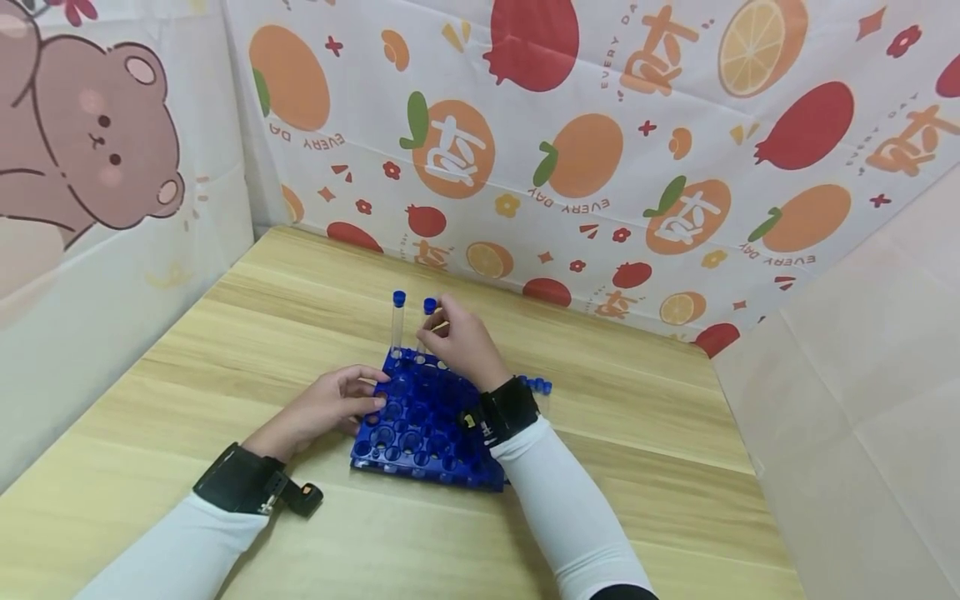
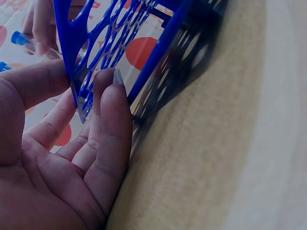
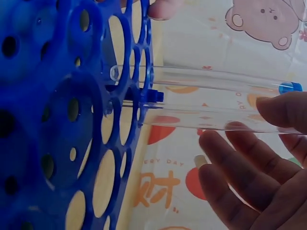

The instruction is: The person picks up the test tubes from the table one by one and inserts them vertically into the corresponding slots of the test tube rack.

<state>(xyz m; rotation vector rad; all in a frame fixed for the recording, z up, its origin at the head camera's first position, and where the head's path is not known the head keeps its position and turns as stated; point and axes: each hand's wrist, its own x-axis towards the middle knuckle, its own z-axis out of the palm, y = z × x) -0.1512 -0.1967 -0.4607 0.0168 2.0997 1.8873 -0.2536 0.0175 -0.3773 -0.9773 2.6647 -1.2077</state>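
Note:
A blue test tube rack [image 1: 408, 412] with rows of round holes stands on the table. My left hand [image 1: 330, 404] grips its left edge, fingers and thumb on either side of the plate in the left wrist view. Two clear test tubes with blue caps stand upright in the far row. My right hand [image 1: 465, 342] pinches the right-hand test tube [image 3: 206, 120] near its cap, and the tube's lower end is in a rack hole. Beside it, the other test tube [image 1: 397, 327] stands untouched at the far left corner.
Several more blue caps [image 1: 538, 385] show to the right of the rack, partly behind my right wrist. The wooden table [image 1: 637, 467] meets a fruit-print cloth [image 1: 600, 150] at the back and a bear-print cloth [image 1: 150, 275] on the left.

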